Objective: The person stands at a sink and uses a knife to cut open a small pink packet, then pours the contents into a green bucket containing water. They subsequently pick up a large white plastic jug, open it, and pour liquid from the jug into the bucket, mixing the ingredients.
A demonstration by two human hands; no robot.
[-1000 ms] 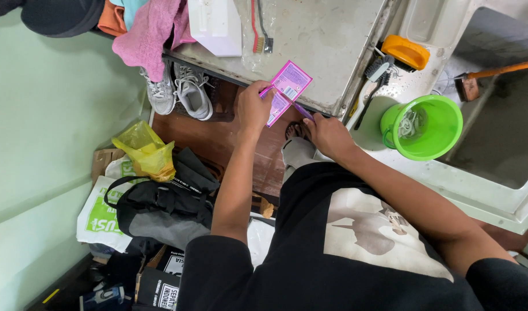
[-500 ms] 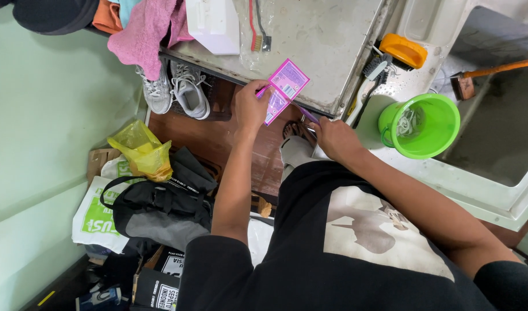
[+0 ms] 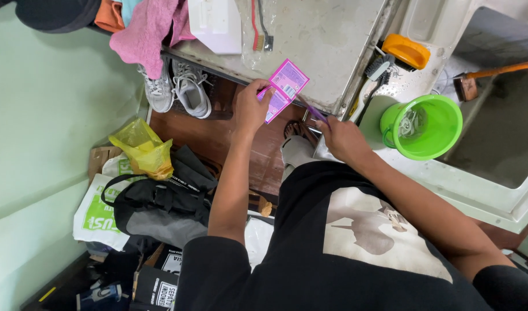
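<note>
My left hand (image 3: 251, 108) grips a small pink sachet (image 3: 284, 87) by its lower edge, holding it up against the edge of the grey metal table (image 3: 327, 40). My right hand (image 3: 340, 137) is closed around a thin purple handle (image 3: 315, 111) whose tip points up toward the sachet. What the handle belongs to is hidden by the hand. Both hands hover over the brown floor just below the table edge.
A green bucket (image 3: 442, 118) stands at the right on the white sink rim (image 3: 477, 190), near an orange soap dish (image 3: 408, 50) and a brush (image 3: 378, 68). Grey sneakers (image 3: 177, 89), a yellow plastic bag (image 3: 142, 148) and a black backpack (image 3: 154, 204) lie at the left.
The right hand has drawn down and away from the sachet, pulling the purple handle with it. The left hand keeps the sachet near the table edge.
</note>
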